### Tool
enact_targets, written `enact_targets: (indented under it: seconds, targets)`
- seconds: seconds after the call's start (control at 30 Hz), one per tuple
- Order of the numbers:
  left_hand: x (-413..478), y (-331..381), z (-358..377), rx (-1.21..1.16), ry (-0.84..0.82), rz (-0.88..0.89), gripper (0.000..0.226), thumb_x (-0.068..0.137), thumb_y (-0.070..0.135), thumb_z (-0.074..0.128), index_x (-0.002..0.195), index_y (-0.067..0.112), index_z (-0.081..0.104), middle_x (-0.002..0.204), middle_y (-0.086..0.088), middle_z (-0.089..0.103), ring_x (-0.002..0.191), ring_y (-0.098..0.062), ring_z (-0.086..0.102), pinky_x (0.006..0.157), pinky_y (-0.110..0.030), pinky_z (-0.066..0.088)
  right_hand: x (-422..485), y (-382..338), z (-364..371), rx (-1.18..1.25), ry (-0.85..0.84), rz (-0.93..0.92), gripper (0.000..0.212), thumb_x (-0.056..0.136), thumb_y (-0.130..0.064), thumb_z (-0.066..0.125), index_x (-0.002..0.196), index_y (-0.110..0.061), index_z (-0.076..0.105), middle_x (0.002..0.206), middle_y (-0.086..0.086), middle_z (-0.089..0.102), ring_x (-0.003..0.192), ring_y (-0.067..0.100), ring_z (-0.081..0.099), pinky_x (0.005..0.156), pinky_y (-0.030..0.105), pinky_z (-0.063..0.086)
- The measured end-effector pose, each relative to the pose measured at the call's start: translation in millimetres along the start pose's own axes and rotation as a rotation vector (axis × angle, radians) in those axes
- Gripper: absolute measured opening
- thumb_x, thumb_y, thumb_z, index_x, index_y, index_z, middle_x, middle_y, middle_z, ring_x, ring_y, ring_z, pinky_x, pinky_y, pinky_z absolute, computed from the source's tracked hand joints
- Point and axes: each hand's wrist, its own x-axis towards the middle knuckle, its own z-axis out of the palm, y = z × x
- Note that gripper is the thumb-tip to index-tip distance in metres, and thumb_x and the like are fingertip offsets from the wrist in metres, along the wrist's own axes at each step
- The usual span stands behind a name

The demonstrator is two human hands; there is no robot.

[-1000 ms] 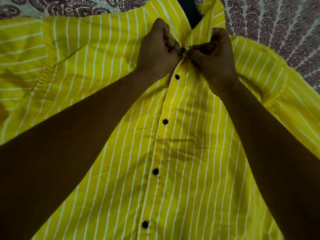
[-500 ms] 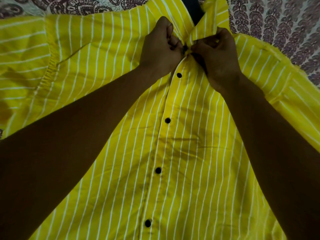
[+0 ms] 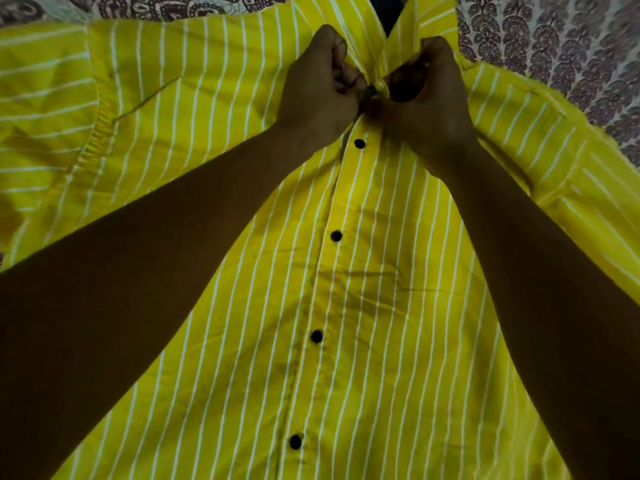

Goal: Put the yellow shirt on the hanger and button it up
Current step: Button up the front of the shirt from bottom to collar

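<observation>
The yellow shirt [image 3: 381, 271] lies flat with its front up, and it fills almost all of my view. It has thin white stripes. A row of small black closed buttons [image 3: 336, 236] runs down its middle, four that I can count, and the two front sides are joined there. One sleeve spreads out to the left, and the other goes off to the right.

Up near the collar [image 3: 346, 15] I see the top button [image 3: 370, 93]. It sits right between the two hands. I cannot tell if it is through its hole.

The left hand [image 3: 320, 88] is curled into a tight ball. Its fingertips pinch the yellow shirt right at the top button. The right hand [image 3: 429, 98] is curled too, and its fingers pinch the other edge of the shirt, just beside that button. The two hands almost touch each other there.

Both arms are bare. The left arm [image 3: 138, 271] comes in from the bottom left and the right arm [image 3: 536, 271] from the bottom right, and they lie over the shirt.

In the gap of the collar a dark thing [image 3: 389, 8] shows. I cannot tell what it is.

Under the shirt is a patterned cloth [image 3: 554, 57] with dark swirly shapes on a pale ground. It peeks out along the top and the right.
</observation>
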Motion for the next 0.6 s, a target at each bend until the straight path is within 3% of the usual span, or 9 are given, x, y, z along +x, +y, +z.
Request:
enact_targets:
  seconds: [0.1,0.17,0.23,0.3,0.37,0.4,0.5,0.6]
  targets:
    - [0.7,-0.1,-4.1,-0.062,-0.054,-0.012,0.038,0.073,-0.01,0.05,0.072,0.02,0.027,0.069,-0.009,0.04,0.078,-0.023,0.052,0.071,-0.019,0.049,2.1,-1.7,-4.8,-0.221,0.006,-0.096,0.049,0.067,-0.013,0.08,0.079,-0.027,0.034,0.07,-0.014,0.046,0.055,-0.012,0.049,0.055,0.009,0.039]
    - [2.7,2.0,-7.4,-0.055,-0.079,-0.051,0.038,0.072,-0.009,0.052,0.071,0.02,0.027,0.066,-0.005,0.038,0.077,-0.024,0.053,0.074,-0.03,0.051,2.0,-1.8,-6.2,-0.285,0.019,-0.186,0.043,0.064,-0.014,0.078,0.08,-0.025,0.04,0.066,-0.016,0.047,0.057,-0.008,0.05,0.054,0.011,0.037]
    - [4.6,4.1,-10.8,-0.004,-0.091,-0.078,0.037,0.069,-0.003,0.055,0.071,0.021,0.028,0.067,-0.012,0.041,0.076,-0.03,0.053,0.075,-0.045,0.05,2.1,-3.3,-6.3,-0.325,0.032,-0.267,0.044,0.063,-0.013,0.075,0.079,-0.029,0.037,0.065,-0.015,0.048,0.059,-0.002,0.052,0.055,0.016,0.039]
    - [2.9,9.9,-12.9,0.063,-0.119,-0.073,0.034,0.067,0.002,0.054,0.072,0.022,0.028,0.074,-0.019,0.045,0.076,-0.03,0.052,0.071,-0.05,0.047,3.2,-1.5,-7.1,-0.34,0.015,-0.295,0.036,0.063,-0.012,0.074,0.084,-0.02,0.047,0.069,-0.007,0.058,0.066,0.009,0.061,0.058,0.024,0.046]
    - [2.4,12.2,-14.2,0.073,-0.152,-0.056,0.033,0.069,0.003,0.054,0.073,0.023,0.028,0.078,-0.023,0.048,0.076,-0.028,0.053,0.07,-0.048,0.047,3.1,-1.4,-8.0,-0.327,0.008,-0.298,0.041,0.063,-0.01,0.075,0.096,0.0,0.053,0.077,0.008,0.065,0.074,0.019,0.065,0.062,0.028,0.049]
    - [1.8,13.5,-15.0,0.082,-0.165,-0.04,0.034,0.071,0.002,0.054,0.074,0.023,0.027,0.078,-0.025,0.049,0.077,-0.029,0.055,0.071,-0.046,0.048,3.2,-1.2,-8.7,-0.316,-0.005,-0.296,0.044,0.063,-0.01,0.075,0.098,0.004,0.052,0.076,0.007,0.064,0.073,0.018,0.064,0.062,0.028,0.049]
    - [1.7,14.3,-18.0,0.158,-0.198,0.036,0.038,0.075,0.003,0.056,0.077,0.026,0.026,0.072,-0.017,0.056,0.082,-0.032,0.062,0.074,-0.036,0.051,5.4,-1.1,-10.1,-0.308,-0.06,-0.292,0.043,0.061,-0.01,0.078,0.091,-0.004,0.048,0.068,-0.011,0.051,0.065,0.008,0.052,0.057,0.02,0.043]
    - [0.8,21.4,-22.6,0.248,-0.233,0.088,0.039,0.079,0.002,0.055,0.081,0.028,0.026,0.08,-0.023,0.062,0.078,-0.02,0.064,0.075,-0.036,0.052,7.9,-3.8,-11.3,-0.277,-0.12,-0.298,0.046,0.06,-0.008,0.078,0.086,-0.013,0.042,0.066,-0.014,0.045,0.061,0.004,0.045,0.054,0.016,0.038]
